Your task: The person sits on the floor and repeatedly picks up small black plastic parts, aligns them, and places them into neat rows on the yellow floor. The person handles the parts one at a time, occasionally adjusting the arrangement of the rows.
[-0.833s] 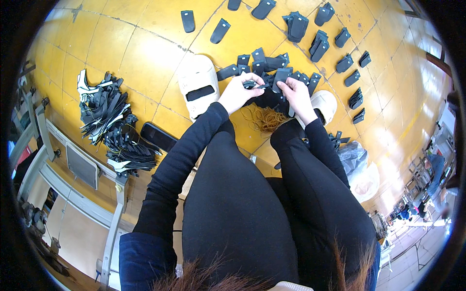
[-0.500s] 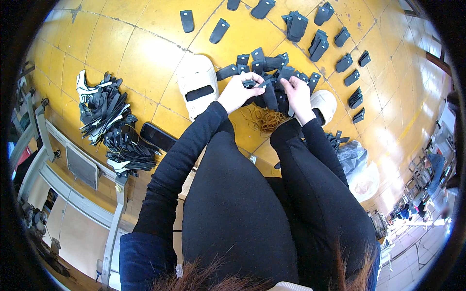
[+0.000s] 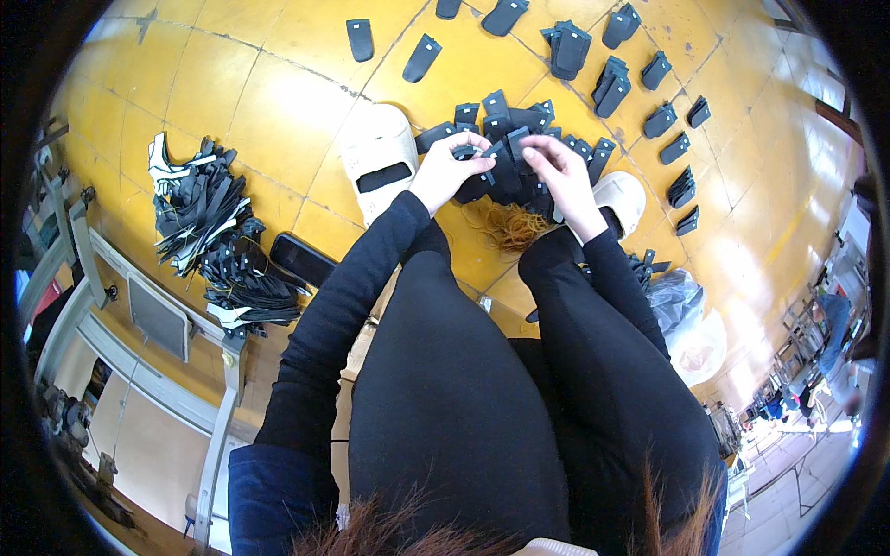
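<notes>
Between the two clogs, a heap of flat black fabric pieces [image 3: 519,120] with small pale labels lies on the floor. Over its near left side my left hand [image 3: 447,176] is closed, thumb and fingers pinching several black fabric pieces [image 3: 502,176]. At the right, my right hand [image 3: 564,181] has its thumb and forefinger at the edge of an upright black piece [image 3: 517,146]; the fingers are partly curled, and whether they grip it is hard to see. A tangle of tan rubber bands [image 3: 512,227] lies just below the heap, between my feet.
Beige clogs [image 3: 380,148] flank the heap. Small stacks of black pieces [image 3: 567,48] are spread beyond and to the right. At left lie a pile of black and white strips [image 3: 199,208], a dark phone [image 3: 302,259] and a metal frame [image 3: 148,315]. Plastic bags [image 3: 686,320] sit at right.
My right hand has shifted slightly left and its fingers have come up beside an upright black piece. The left hand stays almost in place, its pieces tilted differently.
</notes>
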A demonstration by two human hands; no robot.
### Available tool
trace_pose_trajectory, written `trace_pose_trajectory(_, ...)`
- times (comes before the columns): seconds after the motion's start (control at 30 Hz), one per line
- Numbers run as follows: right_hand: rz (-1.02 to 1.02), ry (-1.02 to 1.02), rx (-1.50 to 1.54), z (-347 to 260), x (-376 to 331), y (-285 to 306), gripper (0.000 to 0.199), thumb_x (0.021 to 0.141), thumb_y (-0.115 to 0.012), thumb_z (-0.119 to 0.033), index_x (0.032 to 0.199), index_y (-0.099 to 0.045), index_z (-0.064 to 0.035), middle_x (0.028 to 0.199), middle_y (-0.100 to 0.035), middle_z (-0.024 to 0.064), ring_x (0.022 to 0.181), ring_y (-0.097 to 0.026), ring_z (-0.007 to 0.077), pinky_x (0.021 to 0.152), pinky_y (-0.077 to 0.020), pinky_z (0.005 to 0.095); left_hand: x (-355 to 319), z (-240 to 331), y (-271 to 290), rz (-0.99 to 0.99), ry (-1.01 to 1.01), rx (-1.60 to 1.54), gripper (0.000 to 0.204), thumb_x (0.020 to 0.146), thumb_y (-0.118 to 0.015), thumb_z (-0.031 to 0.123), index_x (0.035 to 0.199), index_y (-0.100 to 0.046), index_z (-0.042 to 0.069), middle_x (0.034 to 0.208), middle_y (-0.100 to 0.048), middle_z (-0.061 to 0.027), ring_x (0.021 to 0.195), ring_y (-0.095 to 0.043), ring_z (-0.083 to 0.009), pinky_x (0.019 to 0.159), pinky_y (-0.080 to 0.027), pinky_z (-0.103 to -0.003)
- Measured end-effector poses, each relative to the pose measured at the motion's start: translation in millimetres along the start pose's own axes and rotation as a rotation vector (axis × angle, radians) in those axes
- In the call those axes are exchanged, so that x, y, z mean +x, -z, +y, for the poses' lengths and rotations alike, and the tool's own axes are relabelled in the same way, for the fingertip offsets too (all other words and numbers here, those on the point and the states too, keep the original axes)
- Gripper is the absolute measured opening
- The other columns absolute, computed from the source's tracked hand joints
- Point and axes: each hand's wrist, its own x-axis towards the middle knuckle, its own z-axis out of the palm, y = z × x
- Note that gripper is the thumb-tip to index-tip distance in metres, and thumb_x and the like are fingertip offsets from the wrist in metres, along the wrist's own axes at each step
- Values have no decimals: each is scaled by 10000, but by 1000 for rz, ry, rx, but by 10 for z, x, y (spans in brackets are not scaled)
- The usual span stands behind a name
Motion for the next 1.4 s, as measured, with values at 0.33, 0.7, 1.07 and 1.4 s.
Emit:
trace_pose_trajectory(0.33,-212,-53,-52,-11,-31,57,175,833,-699,-169,919,-634,-31,790,-605,-33,704,-509,38,647,-424,214,-23,100,-70,34,167,-213,136,794,-715,90,901,-631,89,720,-558,41,535,-416,-15,475,-296,-168)
trace_pose_trajectory(0.7,580,26,228,365,130,1189,267,889,-635,-126,1119,-604,5,884,-641,28,737,-578,90,662,-458,226,-33,251,5,-346,241,-1025,575,989,-377,350,1400,-290,-42,1441,-375,-182,816,-543,-168,703,-471,-283)
trace_pose_trajectory(1.07,760,-152,594,934,474,2214,381,908,-558,-25,1269,-451,26,1040,-591,109,938,-588,192,797,-493,286,-76,271,48,-319,192,-1107,566,993,-352,402,1391,-310,2,1458,-336,-202,1200,-489,-311,929,-462,-405)
trace_pose_trajectory(1.4,741,-67,127,480,280,1491,549,874,-621,-125,1378,-409,-77,1348,-493,87,1126,-515,190,912,-409,334,34,152,52,-261,147,-799,591,995,-362,410,1425,-252,20,1471,-320,-184,1272,-424,-309,1028,-391,-484)
